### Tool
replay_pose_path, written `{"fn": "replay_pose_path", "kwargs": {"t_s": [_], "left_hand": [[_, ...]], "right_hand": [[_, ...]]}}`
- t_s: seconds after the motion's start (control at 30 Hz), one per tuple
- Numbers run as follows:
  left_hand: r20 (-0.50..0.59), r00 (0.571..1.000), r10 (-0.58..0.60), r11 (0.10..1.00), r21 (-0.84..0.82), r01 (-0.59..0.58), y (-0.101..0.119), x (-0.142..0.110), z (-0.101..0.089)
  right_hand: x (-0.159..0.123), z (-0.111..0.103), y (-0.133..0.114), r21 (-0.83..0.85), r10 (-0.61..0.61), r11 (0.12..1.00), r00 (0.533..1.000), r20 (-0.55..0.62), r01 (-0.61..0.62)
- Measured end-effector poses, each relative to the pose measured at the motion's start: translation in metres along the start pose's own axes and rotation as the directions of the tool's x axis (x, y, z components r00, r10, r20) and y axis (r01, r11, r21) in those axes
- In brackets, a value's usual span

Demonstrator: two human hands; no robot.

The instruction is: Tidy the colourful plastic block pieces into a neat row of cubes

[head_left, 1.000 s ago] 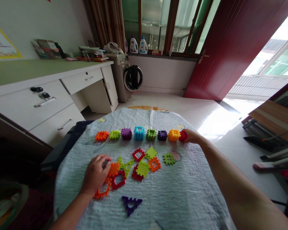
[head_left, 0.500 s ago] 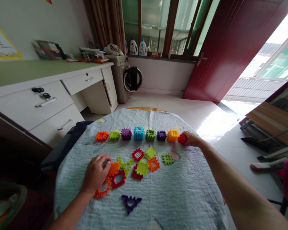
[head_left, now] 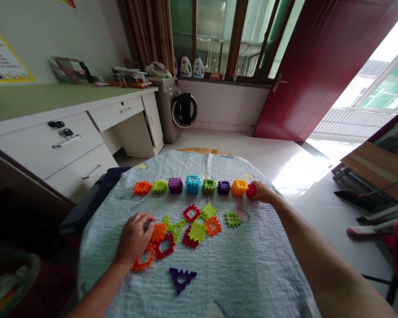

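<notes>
At the right end of a row of toy blocks, my right hand [head_left: 262, 192] grips a red building block [head_left: 251, 190]. It sits right beside a yellow block [head_left: 239, 187]. My left hand [head_left: 135, 236] rests on the cloth at the left with fingers curled; a dark patch shows between thumb and forefinger, too unclear to name. Close by its thumb lie an orange tile [head_left: 158, 232], an orange frame piece [head_left: 144, 259] and a red frame piece [head_left: 165, 246]. The row also has a blue block [head_left: 193, 184], a green one [head_left: 208, 186] and a purple one [head_left: 175, 185].
Loose interlocking tiles lie mid-table, among them a lime tile [head_left: 197, 232] and a green window piece [head_left: 232, 219]. A purple triangle [head_left: 182, 279] lies nearer me. The table wears a pale blue cloth [head_left: 252, 265]. A white desk [head_left: 69, 132] stands to the left.
The view has shifted slightly. My right hand and the red block are a little closer to the yellow block. My left hand stays in the same place on the cloth.
</notes>
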State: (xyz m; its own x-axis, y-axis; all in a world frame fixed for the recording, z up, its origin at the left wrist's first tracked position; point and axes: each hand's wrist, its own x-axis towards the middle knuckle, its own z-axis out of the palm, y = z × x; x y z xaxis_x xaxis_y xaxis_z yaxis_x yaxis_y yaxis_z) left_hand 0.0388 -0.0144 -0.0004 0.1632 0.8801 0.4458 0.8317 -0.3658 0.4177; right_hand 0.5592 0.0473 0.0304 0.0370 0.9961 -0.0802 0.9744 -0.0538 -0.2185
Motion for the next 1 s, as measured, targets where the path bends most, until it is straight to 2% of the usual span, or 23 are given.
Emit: {"fn": "replay_pose_path", "kwargs": {"t_s": [0.3,0.7,1.0], "left_hand": [[0.005,1.0,-0.01,1.0,-0.007,0.01,-0.001,0.0,0.001],[0.001,1.0,-0.016,1.0,-0.017,0.016,-0.001,-0.001,0.002],[0.009,1.0,-0.003,1.0,-0.008,0.003,-0.001,0.001,0.001]], "right_hand": [[-0.003,-0.003,-0.004,0.018,-0.022,1.0,1.0,0.016,0.022],[-0.009,-0.005,0.006,0.051,0.0,0.999,1.0,0.03,-0.002],[-0.021,-0.014,0.007,0.147,0.057,0.988,0.998,-0.035,-0.052]]}}
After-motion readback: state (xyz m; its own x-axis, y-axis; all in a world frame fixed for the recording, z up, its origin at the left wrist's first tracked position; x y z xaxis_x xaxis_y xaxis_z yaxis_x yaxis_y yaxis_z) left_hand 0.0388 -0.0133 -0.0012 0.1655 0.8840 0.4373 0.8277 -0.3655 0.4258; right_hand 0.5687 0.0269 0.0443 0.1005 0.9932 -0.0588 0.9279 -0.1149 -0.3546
